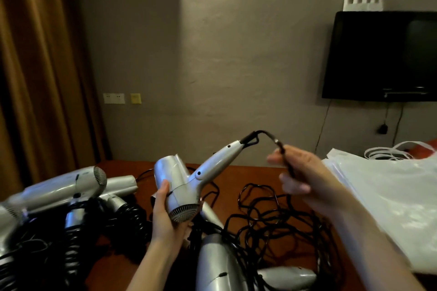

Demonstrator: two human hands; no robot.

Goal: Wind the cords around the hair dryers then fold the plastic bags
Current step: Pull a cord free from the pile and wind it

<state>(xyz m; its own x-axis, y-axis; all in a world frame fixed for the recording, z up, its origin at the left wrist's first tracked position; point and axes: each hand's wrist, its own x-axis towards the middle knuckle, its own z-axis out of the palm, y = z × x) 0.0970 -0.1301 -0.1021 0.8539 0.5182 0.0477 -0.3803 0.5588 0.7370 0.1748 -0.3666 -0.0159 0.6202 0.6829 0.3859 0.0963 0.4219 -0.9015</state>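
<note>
My left hand (163,215) grips the body of a silver hair dryer (186,179) held above the table, its handle pointing up and to the right. From the handle's tip a black cord (272,137) arches over into my right hand (300,172), which grips it a short way along. The rest of the cord drops into a loose black tangle (272,215) on the table. White plastic bags (387,186) lie in a flat pile at the right.
Several silver hair dryers (61,186) with cords wound round their handles lie at the left. Two more dryers (220,264) lie at the front among loose cords. The brown table (257,172) ends at a grey wall; a black TV (383,56) hangs at the right.
</note>
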